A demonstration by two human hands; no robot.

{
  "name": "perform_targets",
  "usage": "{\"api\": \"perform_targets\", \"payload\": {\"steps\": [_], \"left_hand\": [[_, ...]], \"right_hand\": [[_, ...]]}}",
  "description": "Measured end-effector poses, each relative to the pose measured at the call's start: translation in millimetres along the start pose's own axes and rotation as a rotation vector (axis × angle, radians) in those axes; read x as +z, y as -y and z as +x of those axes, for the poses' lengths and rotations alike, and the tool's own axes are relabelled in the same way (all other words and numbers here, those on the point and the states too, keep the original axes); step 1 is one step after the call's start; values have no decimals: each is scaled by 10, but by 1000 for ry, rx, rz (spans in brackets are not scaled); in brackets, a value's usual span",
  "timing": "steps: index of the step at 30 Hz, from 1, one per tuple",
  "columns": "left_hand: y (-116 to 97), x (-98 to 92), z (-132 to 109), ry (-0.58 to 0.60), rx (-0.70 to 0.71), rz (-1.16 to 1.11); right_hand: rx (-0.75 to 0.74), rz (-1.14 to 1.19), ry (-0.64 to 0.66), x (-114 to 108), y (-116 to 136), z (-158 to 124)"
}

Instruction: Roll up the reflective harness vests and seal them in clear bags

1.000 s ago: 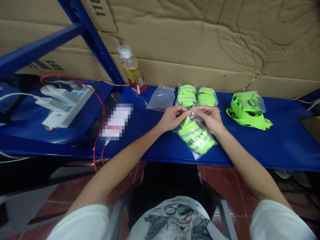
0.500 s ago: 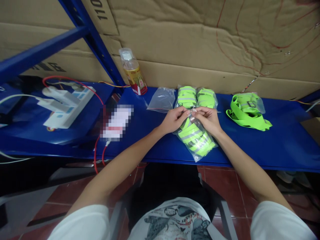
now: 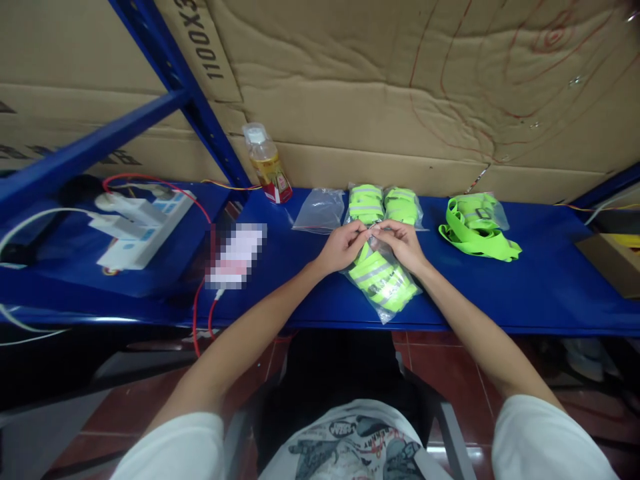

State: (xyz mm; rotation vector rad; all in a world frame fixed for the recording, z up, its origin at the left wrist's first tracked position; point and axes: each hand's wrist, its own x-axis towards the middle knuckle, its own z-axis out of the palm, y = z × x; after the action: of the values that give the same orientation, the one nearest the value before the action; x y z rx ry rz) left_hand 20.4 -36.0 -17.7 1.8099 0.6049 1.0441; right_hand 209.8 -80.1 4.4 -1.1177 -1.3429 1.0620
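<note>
My left hand and my right hand meet at the top edge of a clear plastic bag, both pinching it closed between thumbs and fingers. Inside the bag is a folded neon-yellow strap with grey reflective stripes. Just beyond my fingers lie two more bagged neon bundles, a left one and a right one. An unfilled clear bag is flat to their left. Off to the right, a loose neon-green strap lies partly on a clear bag.
A bottle stands against the cardboard wall. On the left are a phone with a red cable and a white power strip. A blue shelf post rises behind. A cardboard box sits at the right end of the blue table.
The camera view has shifted slightly, so the objects on the table sit a little differently in frame. Both hands keep pinching the bag's top edge, with only small finger movement.
</note>
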Motion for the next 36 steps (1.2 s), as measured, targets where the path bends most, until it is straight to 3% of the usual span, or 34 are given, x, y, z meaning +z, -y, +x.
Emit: {"api": "perform_targets", "payload": {"steps": [4,7,9,11,14,16,19,24,27,32,34,36], "left_hand": [[-72,-134,83,-61,-22,13],[-132,-356,128,-116,-56,303],[-158,-505,111,-113,-66,677],[-169,-606,51,-44,-168,997],[-169,-645,-74,48,-340,1204],[-178,-630,-141,73,-361,1223],[-209,-612,-193,99,-348,1241],[-270,-643,-188,143,-335,1269],[-309,-676,-134,162,-340,1277],[-361,-752,43,213,-344,1267],[-363,-784,114,239,-347,1264],[-355,-808,165,261,-350,1266]], "right_hand": [[-29,-150,160,-3,76,-50],[-47,-208,159,-44,86,-131],[-63,-184,66,-108,89,-155],[-109,-123,-110,-203,134,-116],[-286,-79,-402,-374,327,79],[-418,-130,-489,-475,495,259],[-511,-201,-485,-573,623,483],[-378,-431,-177,-713,236,514],[-322,-701,-111,-853,-39,397],[-431,-1047,3,-1039,-12,239],[-441,-1158,-96,-1125,73,183],[-367,-1267,-337,-1259,118,117]]}}
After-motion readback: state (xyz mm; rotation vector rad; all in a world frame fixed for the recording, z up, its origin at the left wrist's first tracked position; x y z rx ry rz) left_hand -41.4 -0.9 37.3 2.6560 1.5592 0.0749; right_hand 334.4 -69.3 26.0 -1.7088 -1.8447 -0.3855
